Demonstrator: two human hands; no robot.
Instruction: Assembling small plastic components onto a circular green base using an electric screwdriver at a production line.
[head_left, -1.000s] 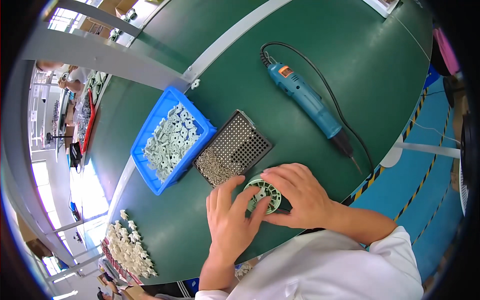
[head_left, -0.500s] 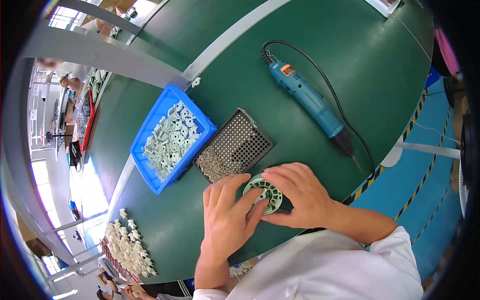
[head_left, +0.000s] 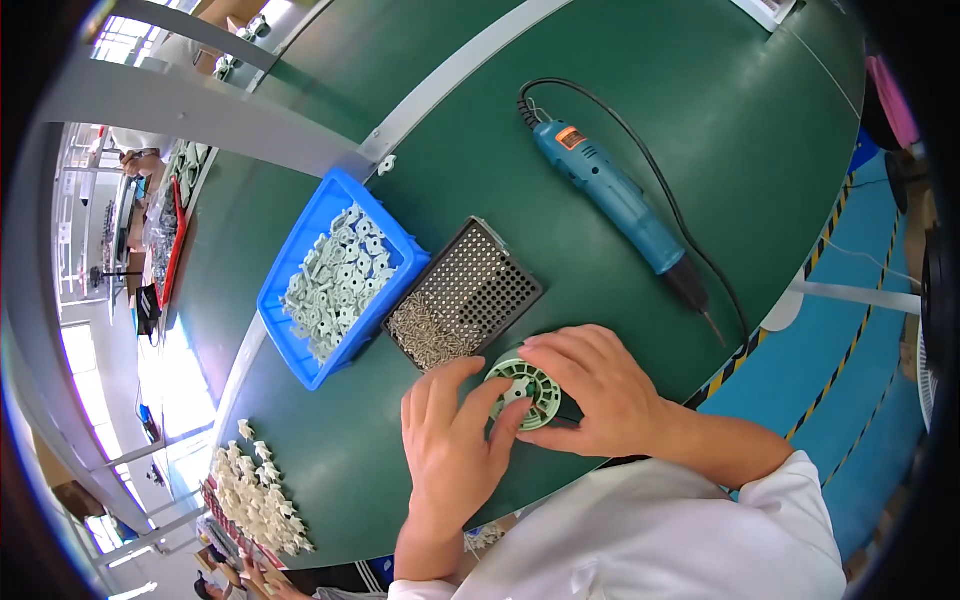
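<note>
Both hands (head_left: 455, 450) (head_left: 600, 395) pinch green disc (head_left: 527, 392) nr worktop's (head_left: 640, 100) near edge; keep it flat, fingers off centre.

Both forearms come up from the lower edge and bend toward each other; the left hand (head_left: 452, 445) lies palm down, its back to the camera, wrist straight, forearm bare and running almost straight up from below; its fingers (head_left: 432, 392) are spread a little and point up and to the right, the thumb stretched out toward the other hand; the right hand (head_left: 600, 385) comes in from the right, palm down, fingers curled and pointing left; its forearm is bare up to a white sleeve (head_left: 790, 500); the two hands meet at their fingertips, thumbs close together, neither closed into a fist.
</note>
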